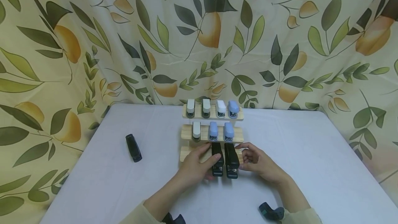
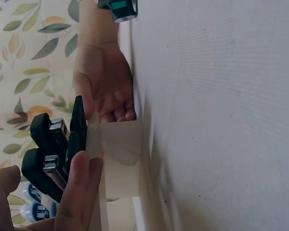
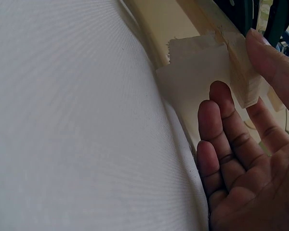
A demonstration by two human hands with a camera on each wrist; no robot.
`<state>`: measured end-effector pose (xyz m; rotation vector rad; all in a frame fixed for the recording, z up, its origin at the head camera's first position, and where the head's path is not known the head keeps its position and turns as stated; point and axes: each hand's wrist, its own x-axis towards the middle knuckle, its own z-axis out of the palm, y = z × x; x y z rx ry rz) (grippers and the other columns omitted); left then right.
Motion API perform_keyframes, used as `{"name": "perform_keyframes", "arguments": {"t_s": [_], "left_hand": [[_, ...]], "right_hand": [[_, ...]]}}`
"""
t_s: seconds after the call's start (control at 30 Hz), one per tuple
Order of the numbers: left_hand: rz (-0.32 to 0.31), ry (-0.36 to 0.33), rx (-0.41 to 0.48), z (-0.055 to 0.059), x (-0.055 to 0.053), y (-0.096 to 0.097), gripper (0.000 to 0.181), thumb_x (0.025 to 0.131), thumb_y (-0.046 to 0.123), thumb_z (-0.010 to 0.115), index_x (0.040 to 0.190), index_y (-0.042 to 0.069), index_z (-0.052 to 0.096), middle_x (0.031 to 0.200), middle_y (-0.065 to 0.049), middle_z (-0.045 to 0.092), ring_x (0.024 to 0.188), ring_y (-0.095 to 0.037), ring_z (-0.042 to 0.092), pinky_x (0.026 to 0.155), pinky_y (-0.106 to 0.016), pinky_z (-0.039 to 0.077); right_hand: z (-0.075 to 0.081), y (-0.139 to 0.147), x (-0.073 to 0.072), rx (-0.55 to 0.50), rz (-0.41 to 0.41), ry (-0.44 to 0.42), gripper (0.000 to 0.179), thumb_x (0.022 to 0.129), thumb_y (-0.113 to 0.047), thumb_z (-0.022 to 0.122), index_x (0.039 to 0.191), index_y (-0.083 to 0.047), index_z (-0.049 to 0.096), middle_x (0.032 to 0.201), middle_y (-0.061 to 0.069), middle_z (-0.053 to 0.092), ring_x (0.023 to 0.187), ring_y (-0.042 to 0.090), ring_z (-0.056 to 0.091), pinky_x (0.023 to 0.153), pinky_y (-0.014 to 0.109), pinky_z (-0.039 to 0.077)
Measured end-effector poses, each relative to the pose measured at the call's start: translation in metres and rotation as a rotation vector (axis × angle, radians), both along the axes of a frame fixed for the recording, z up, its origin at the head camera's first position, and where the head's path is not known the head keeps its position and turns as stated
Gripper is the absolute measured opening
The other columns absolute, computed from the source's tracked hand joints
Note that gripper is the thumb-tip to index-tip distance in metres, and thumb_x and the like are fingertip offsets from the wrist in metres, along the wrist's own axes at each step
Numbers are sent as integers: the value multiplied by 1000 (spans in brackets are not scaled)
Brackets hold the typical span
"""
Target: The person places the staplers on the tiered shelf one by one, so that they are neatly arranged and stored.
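Observation:
A three-tier wooden rack [image 1: 185,151] carries staplers on each level. On its lowest shelf lie a left black stapler [image 1: 218,168] and a right black stapler [image 1: 231,158], both jutting past the front edge. My left hand [image 1: 194,167] grips the left black stapler, its thumb over the top and fingers at the side and low by the base. At the rack's right end, my right hand [image 1: 256,161] pinches the shelf end [image 3: 245,77] between thumb and index finger, beside the right stapler. Its other fingers [image 3: 210,120] curl below the shelf, near a whitish side support [image 3: 192,67].
Above, the middle shelf holds a grey stapler [image 1: 196,130] and two blue ones [image 1: 213,130]; the top shelf [image 1: 198,113] holds several small staplers. Another black stapler [image 1: 133,148] lies alone at the left of the white table [image 1: 109,189]. A patterned curtain [image 1: 199,61] hangs behind.

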<state>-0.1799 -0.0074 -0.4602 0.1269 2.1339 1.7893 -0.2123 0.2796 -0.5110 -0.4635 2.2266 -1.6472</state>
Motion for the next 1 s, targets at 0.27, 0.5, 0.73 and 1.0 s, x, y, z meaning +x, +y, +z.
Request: {"name": "perform_keyframes", "arguments": {"t_s": [0.27, 0.5, 0.73, 1.0], "left_hand": [[-28, 13, -4, 0, 4, -11, 71, 96, 46, 71, 157, 20, 45, 146, -20, 60, 65, -29, 75, 64, -37, 62], [-54, 77, -41, 2, 6, -26, 61, 97, 40, 72, 151, 19, 52, 143, -15, 64, 62, -22, 72, 62, -37, 61], [-46, 111, -62, 3, 7, -44, 54, 98, 38, 71, 145, 15, 58, 154, -15, 54, 70, -28, 76, 63, -43, 61], [-15, 139, -78, 6, 7, -59, 45, 98, 35, 72, 137, 15, 64, 134, -10, 68, 86, -30, 76, 69, -38, 61]], "right_hand": [[1, -1, 0, 0, 8, -16, 62, 89, -7, 78, 143, -7, 47, 100, 5, 61, 91, 15, 59, 79, 26, 54], [2, 0, 0, -11, 14, -18, 63, 89, -7, 78, 143, -6, 46, 100, 4, 61, 90, 14, 59, 78, 25, 54], [2, 0, 0, -6, 10, -17, 63, 89, -7, 78, 143, -6, 46, 99, 4, 59, 90, 13, 58, 78, 25, 54], [2, 0, 0, -2, 10, -19, 63, 89, -7, 78, 143, -6, 46, 100, 4, 60, 91, 14, 58, 78, 25, 53]]}}
